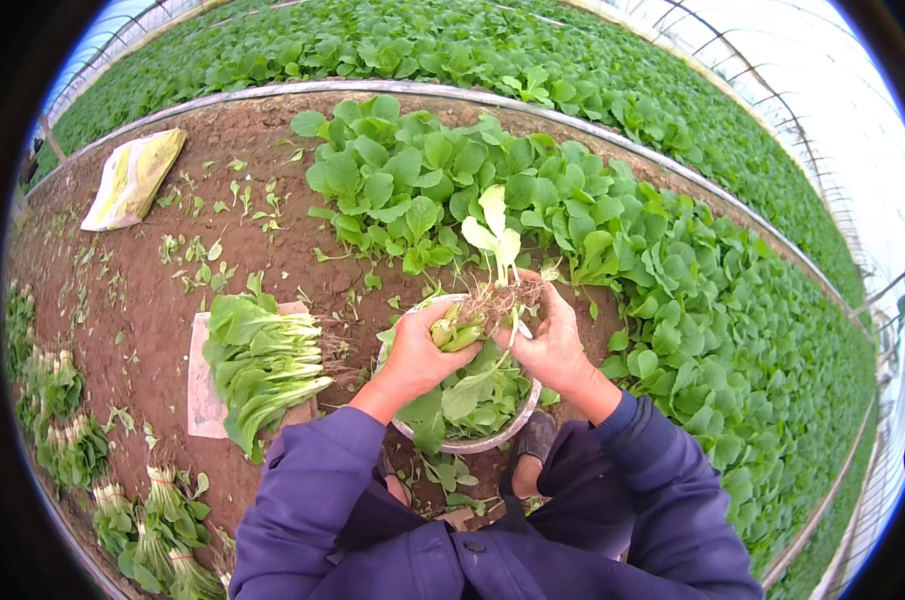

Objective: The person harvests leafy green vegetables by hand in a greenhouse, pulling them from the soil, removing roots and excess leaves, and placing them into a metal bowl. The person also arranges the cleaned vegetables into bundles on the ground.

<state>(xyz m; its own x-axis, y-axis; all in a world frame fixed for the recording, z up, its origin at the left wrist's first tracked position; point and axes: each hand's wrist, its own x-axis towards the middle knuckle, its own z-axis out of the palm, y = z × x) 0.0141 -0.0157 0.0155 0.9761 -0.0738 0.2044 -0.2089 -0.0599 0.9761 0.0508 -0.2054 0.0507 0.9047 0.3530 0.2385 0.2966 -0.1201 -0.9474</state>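
Observation:
My left hand is closed around the pale stems of a bunch of leafy greens, whose leaves hang downward. My right hand touches the tangled roots at the bunch's upper end, and its fingertips pinch among them. A small pale yellow-green plant stands up from the roots between my hands. Below both hands is a round basin with loose green leaves inside. To its left, a pile of leafy greens lies on a flat pale sheet, roots pointing right.
Leafy plants grow in soil ahead and to the right. Tied bunches of greens lie at the lower left. A yellow and white sack rests on the soil, with scattered leaves near it. A pale edging strip crosses behind the bed.

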